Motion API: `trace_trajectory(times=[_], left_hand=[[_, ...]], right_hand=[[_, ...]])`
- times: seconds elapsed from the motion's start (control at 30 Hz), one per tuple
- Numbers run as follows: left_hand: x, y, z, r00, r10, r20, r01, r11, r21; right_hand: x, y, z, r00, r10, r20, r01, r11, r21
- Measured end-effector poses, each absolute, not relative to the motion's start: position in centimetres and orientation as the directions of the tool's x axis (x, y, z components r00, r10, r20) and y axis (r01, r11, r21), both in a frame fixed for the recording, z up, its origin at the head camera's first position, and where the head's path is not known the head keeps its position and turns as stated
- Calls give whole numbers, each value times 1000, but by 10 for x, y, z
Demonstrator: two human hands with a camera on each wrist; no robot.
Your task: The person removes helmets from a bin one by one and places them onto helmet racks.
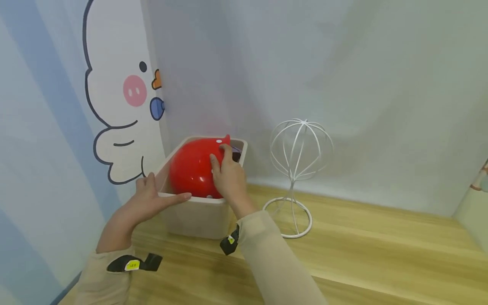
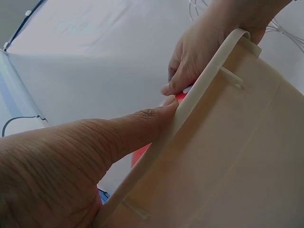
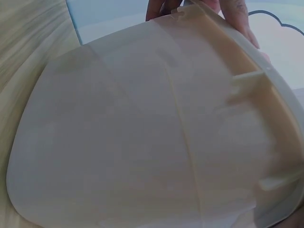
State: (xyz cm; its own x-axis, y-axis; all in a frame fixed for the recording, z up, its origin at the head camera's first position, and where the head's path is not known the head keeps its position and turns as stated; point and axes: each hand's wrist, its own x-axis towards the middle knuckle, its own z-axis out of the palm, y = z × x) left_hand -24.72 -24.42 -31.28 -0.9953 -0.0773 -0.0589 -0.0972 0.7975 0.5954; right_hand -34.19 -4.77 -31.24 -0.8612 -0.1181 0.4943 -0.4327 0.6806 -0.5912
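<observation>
At the bin's near left corner, the left hand (image 1: 146, 199) holds the rim, thumb along the front, maybe so the bin (image 1: 196, 218) won't tip. Inside the bin sits the round red thing (image 1: 190, 165), filling most of it. Over the bin's right side, the right hand (image 1: 230, 176) holds the red thing, thumb and pointing finger a bit apart on it (I can't tell about the hidden fingers). Right of the bin stands a white wire stand (image 1: 292, 181).
</observation>
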Motion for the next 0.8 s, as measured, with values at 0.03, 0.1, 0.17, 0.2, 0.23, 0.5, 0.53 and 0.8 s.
trace_trajectory(times=[0.03,0.1,0.17,0.2,0.23,0.5,0.53,0.8], left_hand=[[-248,-245,-312,-996,-79,-51,-94,798,595],[-248,-245,-312,-996,-80,-42,-90,799,594],[-248,-245,-311,-996,-84,-45,-94,801,592],[-247,-244,-310,-995,-85,-46,-96,803,589],[-248,-244,-310,-995,-86,-46,-96,803,587],[-249,-246,-314,-998,-68,16,-44,787,616],[-249,-246,-315,-998,-62,31,-29,787,616],[-251,-247,-316,-996,-35,82,22,790,612]], right_hand=[[-342,-48,-311,-860,-123,495,-438,675,-593],[-341,-48,-310,-861,-133,492,-446,662,-602],[-341,-47,-310,-862,-132,490,-454,633,-627],[-340,-46,-310,-865,-125,486,-453,610,-650],[-340,-46,-311,-869,-117,481,-454,578,-678],[-342,-39,-319,-878,-3,479,-462,271,-845],[-342,-38,-320,-877,11,480,-463,248,-851],[-339,-37,-323,-872,11,489,-477,201,-856]])
